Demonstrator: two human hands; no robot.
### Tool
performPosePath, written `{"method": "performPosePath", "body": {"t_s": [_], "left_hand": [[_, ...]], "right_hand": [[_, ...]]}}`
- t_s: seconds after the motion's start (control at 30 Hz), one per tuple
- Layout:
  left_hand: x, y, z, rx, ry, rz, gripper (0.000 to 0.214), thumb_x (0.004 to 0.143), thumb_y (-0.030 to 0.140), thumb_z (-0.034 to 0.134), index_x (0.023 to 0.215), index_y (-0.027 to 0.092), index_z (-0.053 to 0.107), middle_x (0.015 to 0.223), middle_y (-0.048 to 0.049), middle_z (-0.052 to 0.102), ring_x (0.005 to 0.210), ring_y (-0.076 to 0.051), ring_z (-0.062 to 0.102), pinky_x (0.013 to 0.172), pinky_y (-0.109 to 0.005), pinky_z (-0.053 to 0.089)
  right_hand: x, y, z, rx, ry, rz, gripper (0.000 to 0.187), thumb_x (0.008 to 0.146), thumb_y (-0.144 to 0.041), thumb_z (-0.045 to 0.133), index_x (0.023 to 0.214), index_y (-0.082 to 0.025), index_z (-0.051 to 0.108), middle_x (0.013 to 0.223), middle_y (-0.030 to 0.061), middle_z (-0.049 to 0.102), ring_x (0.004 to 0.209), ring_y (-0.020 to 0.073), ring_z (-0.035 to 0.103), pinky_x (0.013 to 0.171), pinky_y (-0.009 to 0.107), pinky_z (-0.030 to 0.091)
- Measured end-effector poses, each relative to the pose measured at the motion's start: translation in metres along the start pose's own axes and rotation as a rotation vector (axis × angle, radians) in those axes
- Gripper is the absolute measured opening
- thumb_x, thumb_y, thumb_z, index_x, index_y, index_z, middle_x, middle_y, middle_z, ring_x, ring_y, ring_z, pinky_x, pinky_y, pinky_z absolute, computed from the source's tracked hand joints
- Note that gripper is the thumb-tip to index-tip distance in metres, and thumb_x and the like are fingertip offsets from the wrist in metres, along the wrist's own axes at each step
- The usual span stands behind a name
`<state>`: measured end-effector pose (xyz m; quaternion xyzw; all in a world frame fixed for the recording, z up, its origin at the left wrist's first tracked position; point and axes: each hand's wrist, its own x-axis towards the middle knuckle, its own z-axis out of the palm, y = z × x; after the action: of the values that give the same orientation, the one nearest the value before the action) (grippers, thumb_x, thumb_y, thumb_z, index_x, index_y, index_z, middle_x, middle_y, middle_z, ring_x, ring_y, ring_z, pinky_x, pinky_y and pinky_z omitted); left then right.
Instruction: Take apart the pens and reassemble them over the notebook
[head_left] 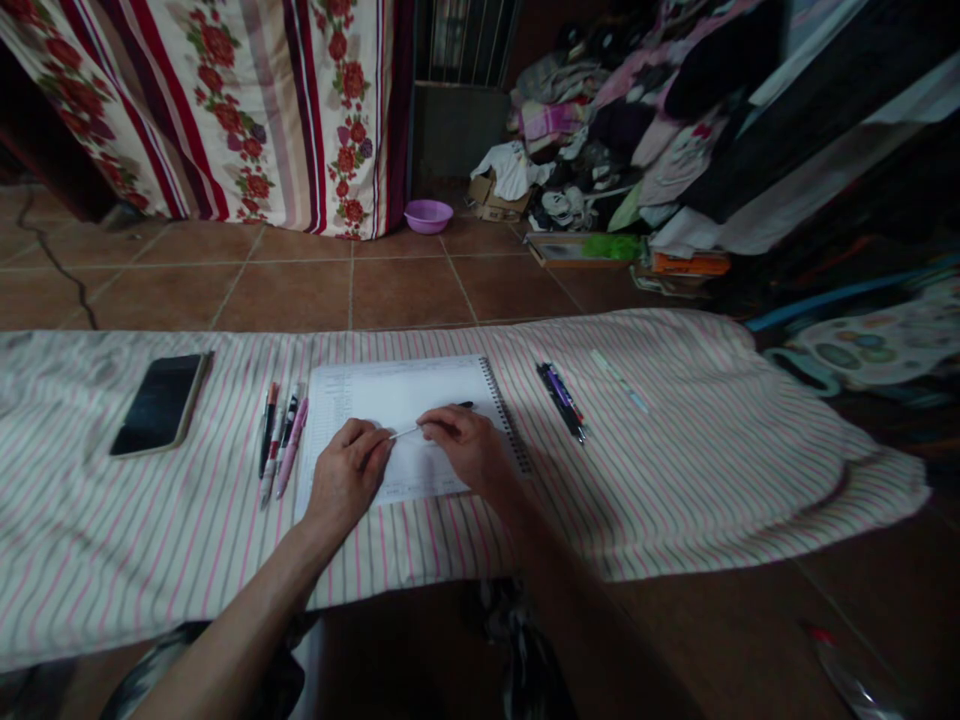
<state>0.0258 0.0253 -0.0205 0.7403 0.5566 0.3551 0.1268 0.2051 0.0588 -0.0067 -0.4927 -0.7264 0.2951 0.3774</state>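
Over a spiral notebook (420, 385), both hands meet at a thin pale rod that looks like a pen refill (405, 432). My left hand (349, 475) is closed, pinching the refill's left end between thumb and fingers. Closed as well, my right hand (469, 445) grips a pen whose dark end (466, 405) sticks out beyond the fingers. The refill runs into the right fingertips; how it joins the pen is hidden. Left of the notebook lie several pens (291, 445). To its right is a smaller group of dark and purple pens (562, 400).
A striped cloth (697, 440) covers the table. On it lie a phone (161, 405) at the left and a pale, slim pen-like item (619, 380) at the right. Beyond are a floral curtain (255, 110), a purple basin (428, 216) and heaped clothes (585, 130).
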Motion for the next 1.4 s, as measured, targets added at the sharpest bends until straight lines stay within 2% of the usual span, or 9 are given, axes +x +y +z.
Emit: {"method": "performPosePath", "body": {"t_s": [0.77,0.9,1.2,1.4], "left_hand": [[0.0000,0.0038,-0.0015,0.038,0.009,0.028,0.020,0.086,0.026,0.048,0.091,0.018,0.065,0.085,-0.0048,0.059,0.077,-0.015,0.058,0.070,-0.027,0.049],[-0.0007,0.0036,-0.0013,0.057,-0.003,0.038,0.021,0.086,0.027,0.047,0.093,0.018,0.065,0.086,-0.0054,0.059,0.078,-0.015,0.057,0.070,-0.028,0.049],[-0.0001,0.0028,-0.0024,0.038,0.005,0.048,0.021,0.087,0.027,0.047,0.092,0.019,0.065,0.084,-0.0044,0.058,0.076,-0.014,0.058,0.069,-0.026,0.049],[-0.0003,0.0039,-0.0020,0.053,-0.014,0.059,0.021,0.086,0.027,0.047,0.092,0.018,0.065,0.085,-0.0052,0.058,0.077,-0.015,0.057,0.069,-0.027,0.049]], "right_hand": [[0.0008,0.0024,0.0029,-0.001,-0.016,-0.041,0.014,0.077,-0.012,0.058,0.081,-0.020,0.068,0.079,0.0017,0.067,0.075,0.0131,0.061,0.069,0.024,0.046],[0.0004,0.0012,0.0015,0.012,-0.031,-0.015,0.016,0.077,-0.014,0.058,0.088,-0.022,0.068,0.084,0.0017,0.068,0.078,0.0135,0.062,0.072,0.025,0.047],[0.0006,-0.0004,0.0005,0.062,-0.053,0.036,0.015,0.077,-0.015,0.059,0.087,-0.021,0.068,0.082,0.0011,0.068,0.075,0.0131,0.063,0.070,0.025,0.048],[0.0008,-0.0050,0.0032,-0.008,-0.078,-0.036,0.013,0.077,-0.015,0.059,0.084,-0.020,0.068,0.081,0.0023,0.069,0.075,0.0138,0.062,0.071,0.026,0.047]]}}
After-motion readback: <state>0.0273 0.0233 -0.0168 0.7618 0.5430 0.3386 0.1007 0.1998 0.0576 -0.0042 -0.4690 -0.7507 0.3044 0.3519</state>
